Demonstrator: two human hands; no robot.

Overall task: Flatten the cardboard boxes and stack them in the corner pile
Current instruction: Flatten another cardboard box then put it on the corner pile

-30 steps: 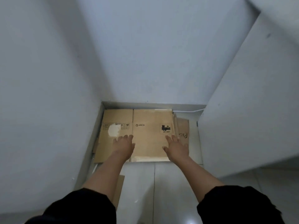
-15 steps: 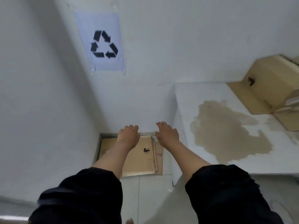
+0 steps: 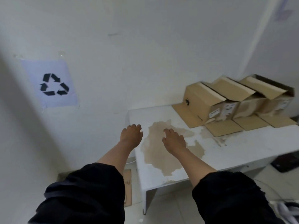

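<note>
Fingers of both hands are loosely spread and hold nothing. Left hand [image 3: 131,135] hangs in the air at the near left corner of a white counter [image 3: 242,147], its fingers [image 3: 135,126] relaxed and slightly bent. Right hand [image 3: 174,138] hovers just beside it, palm down, over a large tan stain [image 3: 155,152] where the counter's white surface has worn away; whether its fingers [image 3: 168,131] touch the surface cannot be told. Both forearms are bare, with black sleeves [image 3: 90,191] pushed up near the elbows.

Well beyond the right fingers, at the far right end of the counter, three open cardboard boxes [image 3: 234,97] lie on their sides in a row against the wall, touching one another. Their flaps are spread flat on the counter toward the hands, and white labels show on the ends facing the viewer.

Below the left fingers, on the floor [image 3: 169,207] between the counter's leg and the wall, a strip of flattened cardboard [image 3: 127,186] shows, mostly hidden behind the left sleeve.

Up and to the left of the left fingers, a paper sheet printed with a black recycling symbol [image 3: 54,84] is taped to the white wall.
</note>
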